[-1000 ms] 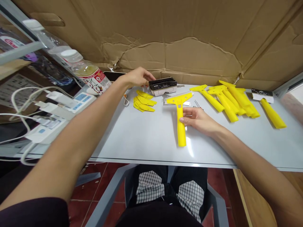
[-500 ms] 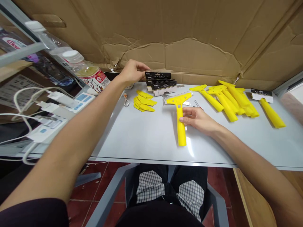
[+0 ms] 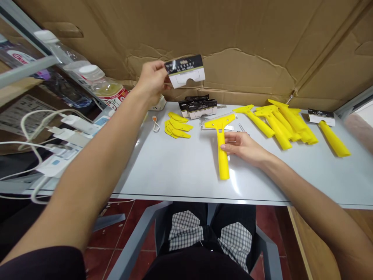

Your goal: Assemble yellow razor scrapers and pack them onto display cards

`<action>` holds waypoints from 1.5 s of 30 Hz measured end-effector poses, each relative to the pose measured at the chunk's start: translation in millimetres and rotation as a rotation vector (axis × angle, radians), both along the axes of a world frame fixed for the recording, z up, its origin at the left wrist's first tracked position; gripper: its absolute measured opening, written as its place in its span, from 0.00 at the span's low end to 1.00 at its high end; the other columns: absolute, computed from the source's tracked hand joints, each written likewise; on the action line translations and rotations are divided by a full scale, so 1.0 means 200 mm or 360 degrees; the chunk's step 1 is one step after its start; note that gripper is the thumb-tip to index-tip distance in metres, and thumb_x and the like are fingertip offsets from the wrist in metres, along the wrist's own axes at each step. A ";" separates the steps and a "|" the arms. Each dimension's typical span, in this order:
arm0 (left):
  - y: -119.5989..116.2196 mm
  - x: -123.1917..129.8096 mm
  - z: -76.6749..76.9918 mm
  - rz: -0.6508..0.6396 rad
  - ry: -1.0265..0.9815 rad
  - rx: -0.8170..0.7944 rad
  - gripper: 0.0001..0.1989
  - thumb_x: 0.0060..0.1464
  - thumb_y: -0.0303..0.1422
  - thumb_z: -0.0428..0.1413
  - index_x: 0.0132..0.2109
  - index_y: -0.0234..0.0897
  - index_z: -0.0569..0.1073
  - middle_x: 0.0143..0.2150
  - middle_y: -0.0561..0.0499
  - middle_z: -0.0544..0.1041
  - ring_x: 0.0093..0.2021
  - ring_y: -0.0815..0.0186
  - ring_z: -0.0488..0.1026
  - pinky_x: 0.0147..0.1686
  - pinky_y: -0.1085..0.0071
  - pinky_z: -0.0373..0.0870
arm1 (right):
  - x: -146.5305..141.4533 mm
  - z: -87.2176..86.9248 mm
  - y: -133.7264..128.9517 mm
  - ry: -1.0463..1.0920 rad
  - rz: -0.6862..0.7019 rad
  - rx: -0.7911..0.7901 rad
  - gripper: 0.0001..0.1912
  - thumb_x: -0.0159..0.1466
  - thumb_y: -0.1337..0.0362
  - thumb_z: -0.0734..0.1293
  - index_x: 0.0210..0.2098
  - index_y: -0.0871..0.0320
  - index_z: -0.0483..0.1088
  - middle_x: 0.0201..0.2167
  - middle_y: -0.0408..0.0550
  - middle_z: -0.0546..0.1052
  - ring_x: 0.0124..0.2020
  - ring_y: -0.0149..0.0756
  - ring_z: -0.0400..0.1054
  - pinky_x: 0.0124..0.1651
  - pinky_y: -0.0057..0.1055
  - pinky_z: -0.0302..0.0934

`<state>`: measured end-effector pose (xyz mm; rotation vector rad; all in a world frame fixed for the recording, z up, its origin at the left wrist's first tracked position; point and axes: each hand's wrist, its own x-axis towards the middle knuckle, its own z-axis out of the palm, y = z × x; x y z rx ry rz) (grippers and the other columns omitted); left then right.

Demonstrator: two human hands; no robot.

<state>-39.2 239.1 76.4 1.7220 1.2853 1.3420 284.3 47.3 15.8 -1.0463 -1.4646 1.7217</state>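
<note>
Black-topped packaging card (image 3: 185, 70) in left hand (image 3: 150, 81)

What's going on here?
A person at a white table holds up a black-and-white packaging card in the left hand. The right hand rests against a yellow plastic scraper. More yellow scrapers lie to its right; a stack of cards and loose yellow plastic pieces lie to its left.
</note>
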 end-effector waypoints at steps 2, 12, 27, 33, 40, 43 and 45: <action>-0.10 0.04 0.08 -0.0033 -0.0232 -0.0070 0.17 0.68 0.47 0.60 0.53 0.39 0.74 0.41 0.52 0.80 0.44 0.63 0.75 0.46 0.57 0.73 | 0.01 0.00 0.01 0.0021 -0.0032 -0.0004 0.19 0.56 0.60 0.84 0.45 0.55 0.83 0.38 0.45 0.78 0.37 0.35 0.72 0.44 0.36 0.71; -0.64 0.13 -0.02 -0.0580 -0.0339 -0.0657 0.16 0.48 0.36 0.73 0.42 0.37 0.80 0.35 0.47 0.83 0.30 0.63 0.78 0.23 0.69 0.72 | 0.10 0.08 0.04 0.0159 -0.0345 0.0208 0.17 0.57 0.55 0.83 0.43 0.50 0.83 0.52 0.49 0.82 0.56 0.48 0.75 0.58 0.45 0.74; -0.80 0.30 -0.27 -0.1050 -0.0517 -0.0996 0.18 0.62 0.44 0.64 0.43 0.31 0.86 0.40 0.36 0.86 0.37 0.53 0.84 0.31 0.59 0.85 | 0.22 0.13 0.13 0.0325 -0.0824 0.0313 0.15 0.55 0.55 0.84 0.37 0.48 0.79 0.42 0.46 0.83 0.53 0.50 0.79 0.63 0.52 0.72; -0.88 0.36 -0.24 -0.1040 -0.0315 -0.0822 0.20 0.54 0.39 0.74 0.51 0.34 0.85 0.49 0.39 0.87 0.43 0.58 0.84 0.41 0.63 0.86 | 0.18 0.10 0.10 0.0350 -0.0720 0.0275 0.13 0.59 0.57 0.83 0.41 0.51 0.81 0.44 0.47 0.84 0.49 0.44 0.80 0.60 0.46 0.75; -0.93 0.41 -0.25 -0.0793 -0.0381 -0.0855 0.25 0.50 0.38 0.76 0.53 0.33 0.84 0.58 0.38 0.85 0.48 0.56 0.85 0.53 0.58 0.84 | 0.12 0.11 0.06 0.0297 -0.0674 0.0176 0.19 0.54 0.56 0.85 0.42 0.52 0.82 0.46 0.47 0.84 0.48 0.44 0.79 0.51 0.41 0.76; -0.96 0.43 -0.26 -0.0708 -0.0415 -0.0870 0.26 0.49 0.38 0.77 0.54 0.33 0.83 0.57 0.39 0.86 0.48 0.55 0.86 0.54 0.56 0.84 | 0.11 0.11 0.06 0.0239 -0.0692 0.0180 0.19 0.53 0.56 0.86 0.40 0.52 0.83 0.43 0.45 0.83 0.44 0.39 0.78 0.46 0.35 0.74; -0.98 0.45 -0.25 -0.0606 -0.0451 -0.0832 0.25 0.49 0.36 0.76 0.53 0.33 0.84 0.55 0.40 0.87 0.48 0.54 0.86 0.55 0.55 0.84 | 0.12 0.11 0.06 0.0215 -0.0694 0.0203 0.18 0.52 0.57 0.86 0.39 0.52 0.83 0.39 0.44 0.82 0.41 0.37 0.76 0.44 0.34 0.72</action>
